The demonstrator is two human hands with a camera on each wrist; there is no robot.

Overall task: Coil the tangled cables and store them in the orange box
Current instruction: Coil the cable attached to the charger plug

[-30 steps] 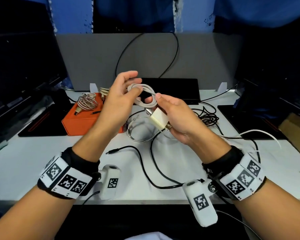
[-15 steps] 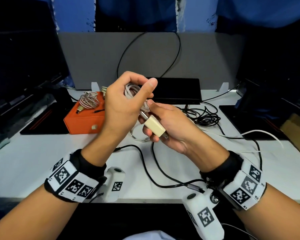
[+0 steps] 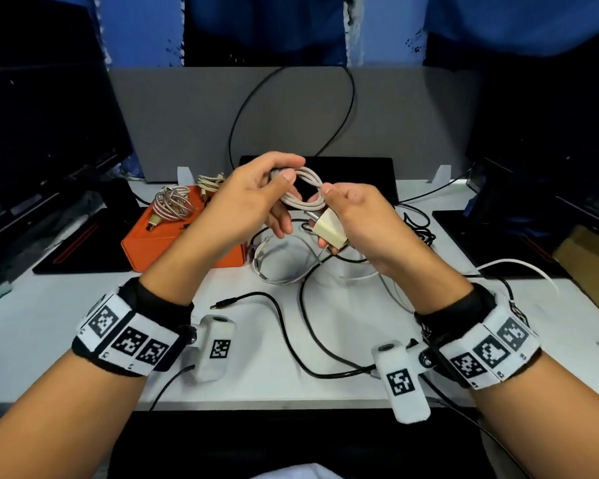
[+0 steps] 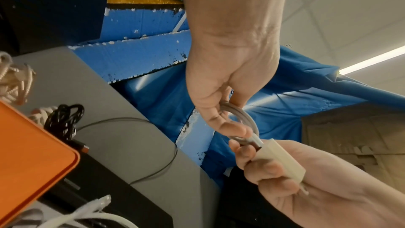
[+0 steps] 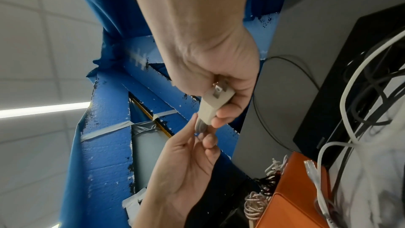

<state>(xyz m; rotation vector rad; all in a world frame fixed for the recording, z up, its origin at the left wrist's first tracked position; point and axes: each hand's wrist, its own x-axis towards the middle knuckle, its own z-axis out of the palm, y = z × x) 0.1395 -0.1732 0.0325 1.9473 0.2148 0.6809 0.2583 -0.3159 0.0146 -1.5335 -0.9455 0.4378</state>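
left hand (image 3: 256, 195) pinches the white cable coil (image 3: 305, 190) above the orange box (image 3: 173, 242) so loops don't spring apart, right hand (image 3: 357, 223) gripping its charger plug (image 3: 329, 231).

box (image 3: 159, 242) left, loose cables (image 3: 291, 271) right

Both forearms reach forward and angle inward, wrists raised, so the two hands meet close together at chest height. The left hand (image 3: 256, 198) curls its thumb and fingers round a small coil. The right hand (image 3: 357, 219) pinches with thumb and bent fingers.
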